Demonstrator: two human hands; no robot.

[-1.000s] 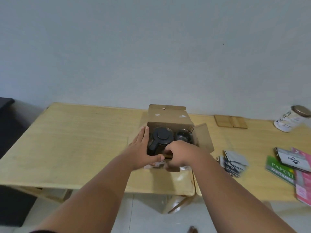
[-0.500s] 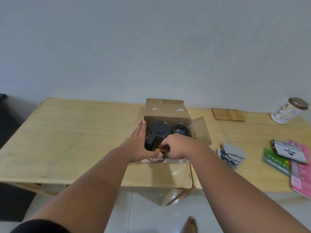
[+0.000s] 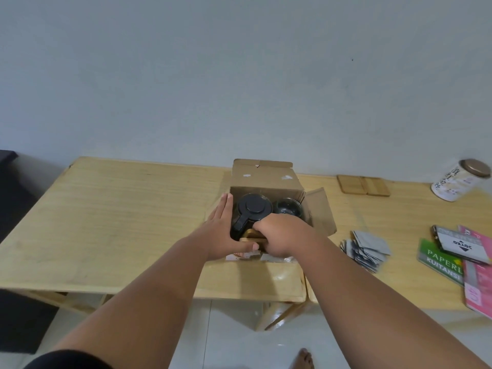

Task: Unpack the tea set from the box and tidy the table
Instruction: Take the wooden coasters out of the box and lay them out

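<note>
Little has moved: our left hand still lies flat and open against the cardboard box on the table. Our right hand stays curled inside, around a wooden piece, grip uncertain. Black teapot and glass cup sit inside.

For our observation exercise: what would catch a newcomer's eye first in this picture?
The open brown cardboard box at the middle of the pale wooden table, with a black lidded teapot inside. The left hand lies flat against the box's side, while the right hand reaches into it.
</note>
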